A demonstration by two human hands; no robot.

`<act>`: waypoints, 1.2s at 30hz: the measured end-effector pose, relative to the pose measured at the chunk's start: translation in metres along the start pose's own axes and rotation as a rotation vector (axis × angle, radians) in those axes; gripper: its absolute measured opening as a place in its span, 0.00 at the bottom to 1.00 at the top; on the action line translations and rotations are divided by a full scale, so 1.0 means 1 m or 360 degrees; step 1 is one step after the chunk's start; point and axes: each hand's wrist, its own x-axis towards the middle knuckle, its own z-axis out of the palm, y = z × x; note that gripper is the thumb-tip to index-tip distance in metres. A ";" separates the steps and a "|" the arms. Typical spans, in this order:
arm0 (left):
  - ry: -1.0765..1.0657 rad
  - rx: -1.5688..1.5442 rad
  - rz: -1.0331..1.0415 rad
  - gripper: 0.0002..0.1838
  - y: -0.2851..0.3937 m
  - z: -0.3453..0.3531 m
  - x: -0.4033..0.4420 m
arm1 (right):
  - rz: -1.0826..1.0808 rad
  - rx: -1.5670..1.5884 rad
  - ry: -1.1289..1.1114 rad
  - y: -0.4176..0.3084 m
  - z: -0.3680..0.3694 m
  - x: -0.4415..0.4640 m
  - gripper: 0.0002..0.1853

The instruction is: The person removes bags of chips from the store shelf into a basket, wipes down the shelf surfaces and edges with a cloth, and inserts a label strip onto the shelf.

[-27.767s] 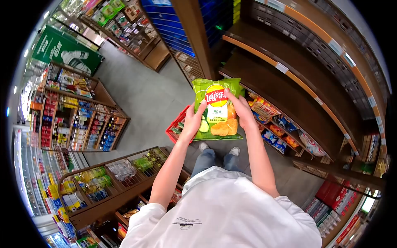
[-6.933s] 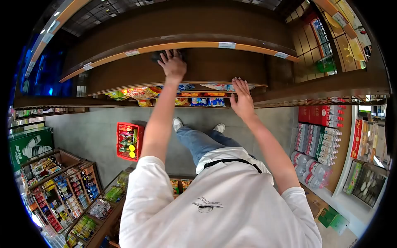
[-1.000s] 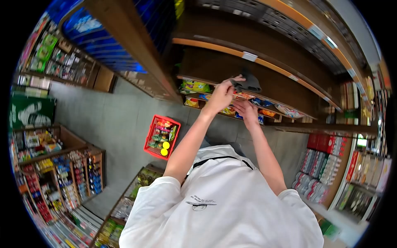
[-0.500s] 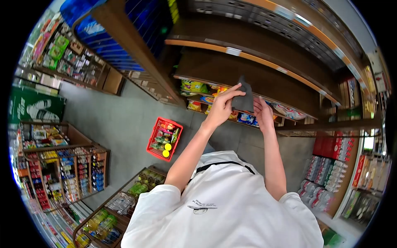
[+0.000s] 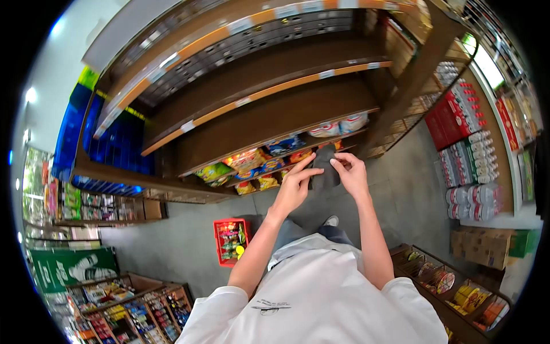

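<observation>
A dark grey piece of cloth point(image 5: 325, 172), which looks soft and folded, hangs in front of my chest. My left hand point(image 5: 293, 186) pinches its left edge between thumb and fingers. On the other side my right hand point(image 5: 350, 173) grips its upper right edge, thumb in front. Just beyond both hands are the low shelves with bright snack bags point(image 5: 247, 160), partly hidden by my left fingers and the cloth.
A wide brown shelf unit point(image 5: 252, 123) stands ahead, with bare upper boards. On the grey floor at left sits a red basket point(image 5: 217, 241) of packages. Packs of bottles point(image 5: 472, 200) stand at right, and a low display rack point(image 5: 412, 269) is near my right elbow.
My view has turned, so the shelf unit now faces me. My right hand, beside the cloth with fingers apart before, now grips it. My left hand keeps its hold.
</observation>
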 end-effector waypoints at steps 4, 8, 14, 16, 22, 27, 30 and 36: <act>-0.0156 -0.0084 -0.0057 0.20 0.019 0.029 0.008 | -0.0289 -0.0104 0.0187 0.011 -0.034 -0.003 0.09; -0.0165 -0.0026 0.0076 0.19 0.029 0.036 0.021 | -0.0393 0.0115 0.0185 0.004 -0.046 0.002 0.09; -0.0128 -0.0206 0.0143 0.19 0.027 0.034 0.053 | -0.0203 0.0239 0.0235 -0.012 -0.048 0.013 0.08; -0.0056 -0.0320 0.0128 0.22 0.038 0.037 0.064 | -0.0217 0.0251 0.0233 -0.018 -0.054 0.022 0.08; -0.0111 -0.0197 0.0195 0.27 0.033 0.040 0.100 | -0.0730 -0.0117 0.0449 -0.051 -0.075 0.044 0.07; -0.0206 -0.0229 0.0296 0.25 0.046 0.060 0.118 | -0.0614 -0.0256 0.0656 -0.070 -0.099 0.034 0.07; -0.0014 -0.0259 0.0568 0.25 0.069 0.070 0.139 | -0.0697 -0.0363 0.0867 -0.087 -0.114 0.042 0.07; 0.0162 -0.0188 0.0847 0.29 0.112 0.112 0.181 | -0.0710 -0.0329 0.1066 -0.135 -0.151 0.067 0.09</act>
